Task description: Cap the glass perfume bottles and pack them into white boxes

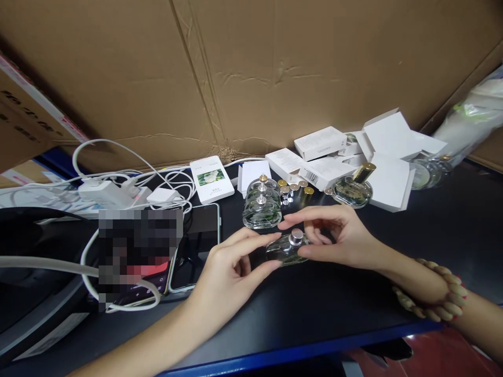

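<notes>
Both hands meet over a small round clear glass bottle point(283, 250) with a silver neck. My left hand point(231, 272) pinches its left side between thumb and forefinger. My right hand point(338, 236) grips it from the right, fingers curled around the neck end. Behind it stand two more clear glass bottles point(262, 208) with silver sprayer stems. Small silver and gold caps point(294, 189) lie loose beside them. A finished bottle with a gold cap point(353, 189) stands farther right.
White cartons point(320, 142) are piled at the back right, one with a flower picture point(211, 179) at centre. Chargers and white cables point(113, 191) lie at left by a tablet point(196, 246). A cardboard wall point(251, 73) closes the back. The table's blue front edge point(314, 346) is near.
</notes>
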`<action>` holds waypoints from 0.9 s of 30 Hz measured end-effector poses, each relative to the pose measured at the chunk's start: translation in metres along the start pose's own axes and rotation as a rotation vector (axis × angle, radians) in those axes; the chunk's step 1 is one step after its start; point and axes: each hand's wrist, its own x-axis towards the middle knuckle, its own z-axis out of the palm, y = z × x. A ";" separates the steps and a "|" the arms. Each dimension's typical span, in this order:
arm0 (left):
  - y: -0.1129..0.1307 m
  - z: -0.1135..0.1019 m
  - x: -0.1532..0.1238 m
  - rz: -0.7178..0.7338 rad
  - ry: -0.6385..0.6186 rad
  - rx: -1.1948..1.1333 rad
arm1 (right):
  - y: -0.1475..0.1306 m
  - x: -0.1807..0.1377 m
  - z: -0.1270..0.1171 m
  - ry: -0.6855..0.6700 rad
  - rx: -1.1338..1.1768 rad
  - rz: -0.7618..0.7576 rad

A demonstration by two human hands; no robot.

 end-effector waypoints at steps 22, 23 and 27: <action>0.006 0.002 0.002 -0.391 -0.133 -0.270 | 0.003 0.002 -0.006 -0.093 0.211 0.165; 0.005 0.002 0.002 -0.379 -0.126 -0.262 | 0.003 0.002 -0.005 -0.079 0.223 0.158; 0.004 0.002 0.002 -0.360 -0.125 -0.261 | 0.004 0.002 -0.007 -0.088 0.232 0.130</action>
